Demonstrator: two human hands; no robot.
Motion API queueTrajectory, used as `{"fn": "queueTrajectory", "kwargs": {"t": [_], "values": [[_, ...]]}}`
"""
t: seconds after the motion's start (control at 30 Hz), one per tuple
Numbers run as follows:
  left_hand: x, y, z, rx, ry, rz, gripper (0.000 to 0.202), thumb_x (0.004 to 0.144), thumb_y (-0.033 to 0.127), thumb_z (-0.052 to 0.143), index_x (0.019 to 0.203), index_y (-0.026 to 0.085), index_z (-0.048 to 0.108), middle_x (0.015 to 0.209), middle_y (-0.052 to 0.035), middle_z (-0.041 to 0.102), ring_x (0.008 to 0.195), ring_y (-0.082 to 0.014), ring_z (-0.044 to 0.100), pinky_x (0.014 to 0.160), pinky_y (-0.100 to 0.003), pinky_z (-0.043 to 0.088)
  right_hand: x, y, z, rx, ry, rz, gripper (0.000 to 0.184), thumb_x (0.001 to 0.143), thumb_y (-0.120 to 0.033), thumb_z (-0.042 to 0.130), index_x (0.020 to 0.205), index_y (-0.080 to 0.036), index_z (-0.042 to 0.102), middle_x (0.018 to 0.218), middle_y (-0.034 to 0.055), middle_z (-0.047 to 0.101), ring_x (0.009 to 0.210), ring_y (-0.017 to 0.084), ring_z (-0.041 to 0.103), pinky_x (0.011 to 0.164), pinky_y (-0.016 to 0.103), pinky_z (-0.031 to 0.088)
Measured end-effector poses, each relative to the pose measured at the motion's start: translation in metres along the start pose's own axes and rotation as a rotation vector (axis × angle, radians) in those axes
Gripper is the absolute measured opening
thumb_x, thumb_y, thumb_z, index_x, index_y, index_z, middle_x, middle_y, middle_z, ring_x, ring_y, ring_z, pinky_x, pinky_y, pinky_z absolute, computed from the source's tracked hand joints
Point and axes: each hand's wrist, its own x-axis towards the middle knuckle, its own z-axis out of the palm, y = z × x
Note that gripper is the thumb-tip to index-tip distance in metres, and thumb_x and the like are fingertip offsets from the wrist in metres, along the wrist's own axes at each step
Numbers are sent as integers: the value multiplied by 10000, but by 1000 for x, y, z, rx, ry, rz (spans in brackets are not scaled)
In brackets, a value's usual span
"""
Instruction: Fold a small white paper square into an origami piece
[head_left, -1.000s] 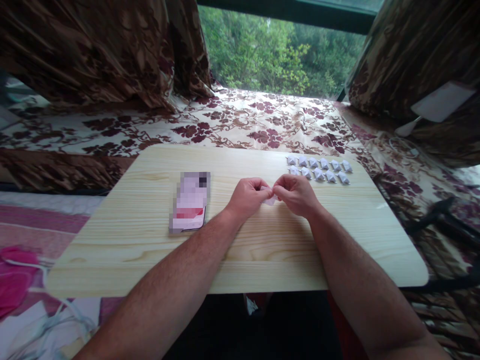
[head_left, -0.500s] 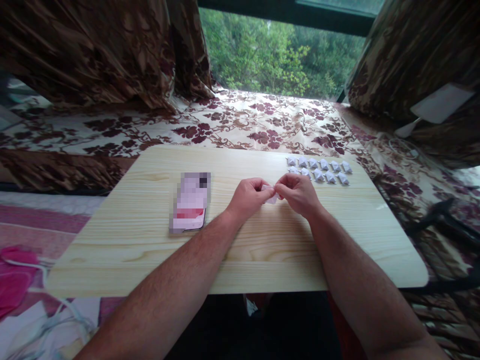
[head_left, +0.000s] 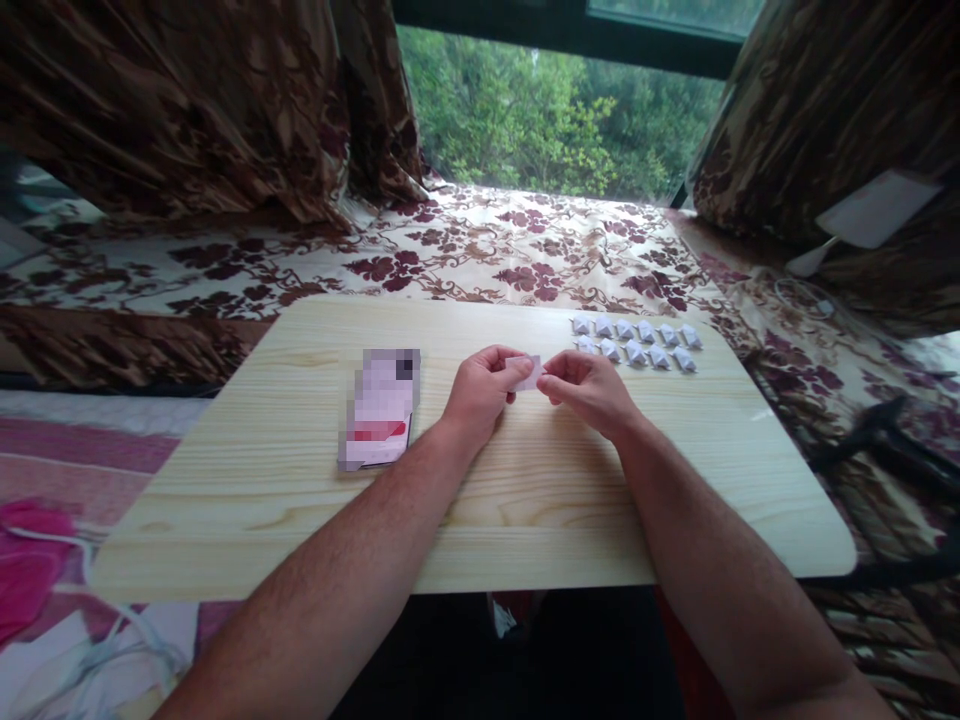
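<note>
Hands: left hand (head_left: 480, 388) pinches paper slip (head_left: 532, 381); right hand (head_left: 589, 388) has fingertips at its edge, grip unclear.
Paper slip: between hands; best held flat, pinched lightly.
Folded pieces (head_left: 636, 354): beyond right hand, two rows.
Phone (head_left: 384, 400): left of hands.

From here I'm making out no readable text, brand or number; left of the fingers (head_left: 517, 376), the phone (head_left: 381, 400) is appearing only as blurred blocks.

Daylit window (head_left: 555, 120) onto green trees, brown floral curtains (head_left: 225, 100), flower-patterned ledge cover (head_left: 480, 240), pale wood-grain table (head_left: 247, 490)
</note>
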Motion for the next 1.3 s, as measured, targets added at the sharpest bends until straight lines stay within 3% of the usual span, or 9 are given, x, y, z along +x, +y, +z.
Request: {"fn": "queueTrajectory", "kwargs": {"t": [0.57,0.8,1.3], "values": [[-6,-1,5,156,-134,91,286,652,233,796,898,138,684,731,-9,677,632,-119,613,589,-235,466,2,2,-1,-92,56,-17,168,761,-296,669,675,-154,650,574,-13,598,532,97,493,509,232,362],[-3,1,2,118,-36,105,323,675,212,757,984,152,688,693,21,629,569,-89,538,492,-214,379,1,2,-2,-5,50,8,203,776,-347,692,724,-154,657,610,-8,625,544,105,552,526,233,424],[1,-2,3,53,47,131,316,666,218,756,965,151,680,709,3,646,553,-90,528,481,-213,396,2,4,2,88,-11,-8,173,749,-289,734,757,-159,621,651,-11,627,558,106,564,525,238,444]]}}
